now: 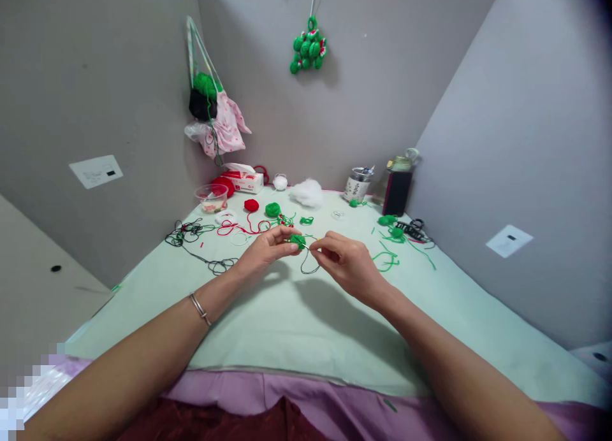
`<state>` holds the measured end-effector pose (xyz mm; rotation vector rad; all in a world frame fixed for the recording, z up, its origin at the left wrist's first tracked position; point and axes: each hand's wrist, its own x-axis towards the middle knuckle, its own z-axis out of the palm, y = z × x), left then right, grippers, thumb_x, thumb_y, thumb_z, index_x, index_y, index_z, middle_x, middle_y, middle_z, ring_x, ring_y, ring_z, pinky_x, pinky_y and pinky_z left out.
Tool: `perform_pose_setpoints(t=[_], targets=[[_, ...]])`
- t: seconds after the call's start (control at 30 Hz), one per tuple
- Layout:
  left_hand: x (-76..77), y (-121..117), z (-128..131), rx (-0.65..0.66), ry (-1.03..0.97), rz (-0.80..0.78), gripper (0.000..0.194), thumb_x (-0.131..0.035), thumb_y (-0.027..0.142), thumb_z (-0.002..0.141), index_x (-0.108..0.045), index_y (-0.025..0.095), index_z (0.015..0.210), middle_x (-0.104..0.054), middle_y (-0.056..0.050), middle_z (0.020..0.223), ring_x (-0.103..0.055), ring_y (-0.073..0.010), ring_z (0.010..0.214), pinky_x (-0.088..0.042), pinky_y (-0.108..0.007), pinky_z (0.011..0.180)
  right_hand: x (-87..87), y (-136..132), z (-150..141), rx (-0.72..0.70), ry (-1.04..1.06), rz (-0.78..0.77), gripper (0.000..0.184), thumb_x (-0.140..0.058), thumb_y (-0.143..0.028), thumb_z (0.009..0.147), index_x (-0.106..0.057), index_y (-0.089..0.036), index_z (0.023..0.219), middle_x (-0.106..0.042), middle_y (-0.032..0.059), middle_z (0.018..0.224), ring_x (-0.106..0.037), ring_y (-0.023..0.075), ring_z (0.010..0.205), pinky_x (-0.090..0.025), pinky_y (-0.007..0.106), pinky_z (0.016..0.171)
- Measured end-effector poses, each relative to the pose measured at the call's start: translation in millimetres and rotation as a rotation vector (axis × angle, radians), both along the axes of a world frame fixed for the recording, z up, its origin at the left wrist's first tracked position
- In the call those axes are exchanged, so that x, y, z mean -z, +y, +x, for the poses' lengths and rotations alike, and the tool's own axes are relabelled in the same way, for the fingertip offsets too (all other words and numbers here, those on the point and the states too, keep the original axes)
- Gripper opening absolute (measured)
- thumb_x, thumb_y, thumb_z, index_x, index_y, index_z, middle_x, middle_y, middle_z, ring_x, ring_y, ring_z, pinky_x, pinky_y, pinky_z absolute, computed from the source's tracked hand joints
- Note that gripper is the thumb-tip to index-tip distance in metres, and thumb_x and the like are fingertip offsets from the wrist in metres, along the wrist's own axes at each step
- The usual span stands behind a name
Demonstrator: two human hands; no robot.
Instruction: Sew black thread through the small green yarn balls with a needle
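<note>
Above the middle of the table, my left hand (pixel 271 246) pinches a small green crocheted piece (pixel 298 240) between thumb and fingers. My right hand (pixel 345 257) is closed on a thin metal needle (pixel 306 246), whose tip meets the right side of the green piece. Whether it is a sewing needle or a slim hook is too small to tell. A dark thread (pixel 310 272) loops down between the two hands. Just behind my left hand lies a small red, white and green yarn piece (pixel 285 220), partly covered by the fingers.
Tangled black yarn (pixel 189 232) spreads at left. Behind are a red yarn ball (pixel 251 205), green yarn ball (pixel 272 209), white stuffing (pixel 308 193), tissue box (pixel 248 181) and plastic bowl (pixel 211 202). A tin (pixel 357 186) and dark bottle (pixel 398 189) stand right, near green scraps (pixel 386 260).
</note>
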<state>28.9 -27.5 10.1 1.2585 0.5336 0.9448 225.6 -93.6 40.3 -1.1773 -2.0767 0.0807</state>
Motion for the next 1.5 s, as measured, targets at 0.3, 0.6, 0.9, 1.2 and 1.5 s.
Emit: perform_pose_setpoints(t=[0.3,0.6,0.9,1.2,1.5], targets=[[5.5,1,0,-0.036,0.019,0.011,0.033,-0.081,0.023,0.071,-0.067,0.018,0.100,-0.066,-0.003,0.102,-0.061,-0.0168,0.097,-0.043,-0.038,0.098,7.4,1,-7,0.002,0.142,-0.125,0.009,-0.057,-0.013,0.089,-0.064,-0.018,0.086,-0.059,-0.0014,0.069,-0.049,0.0104,0.058,-0.036,0.024,0.060],[1.6,-2,-2,0.068,-0.101,-0.124,0.029,-0.079,0.022,0.076,-0.065,0.017,0.101,-0.070,-0.004,0.098,-0.067,-0.0154,0.094,-0.045,-0.041,0.105,18.3,13,-4,-0.103,0.340,-0.100,0.009,-0.060,-0.020,0.091,-0.069,-0.019,0.090,-0.060,0.0018,0.077,-0.051,0.0128,0.066,-0.038,0.025,0.061],[0.0,-6,2,0.026,-0.106,-0.041,0.023,-0.079,0.023,0.075,-0.066,0.017,0.093,-0.068,-0.002,0.096,-0.064,-0.0154,0.092,-0.048,-0.040,0.098,18.8,13,-5,-0.086,0.399,-0.123,0.009,-0.064,-0.023,0.089,-0.069,-0.019,0.084,-0.062,0.0013,0.077,-0.054,0.0122,0.067,-0.040,0.025,0.063],[8.9,-6,6,-0.062,0.016,0.101,0.029,-0.078,0.024,0.075,-0.066,0.020,0.101,-0.066,-0.001,0.094,-0.059,-0.0138,0.091,-0.044,-0.029,0.086,18.4,15,-6,-0.045,0.492,-0.402,0.012,-0.064,-0.027,0.084,-0.060,-0.018,0.078,-0.057,-0.0028,0.062,-0.050,0.0111,0.057,-0.040,0.024,0.056],[7.9,-7,7,-0.090,0.079,0.214,0.029,-0.077,0.028,0.075,-0.067,0.017,0.101,-0.069,-0.005,0.098,-0.063,-0.0182,0.094,-0.046,-0.034,0.089,18.0,11,-10,-0.065,0.473,-0.350,0.002,-0.059,-0.021,0.086,-0.058,-0.019,0.086,-0.064,0.0005,0.072,-0.062,0.0150,0.067,-0.047,0.027,0.065]])
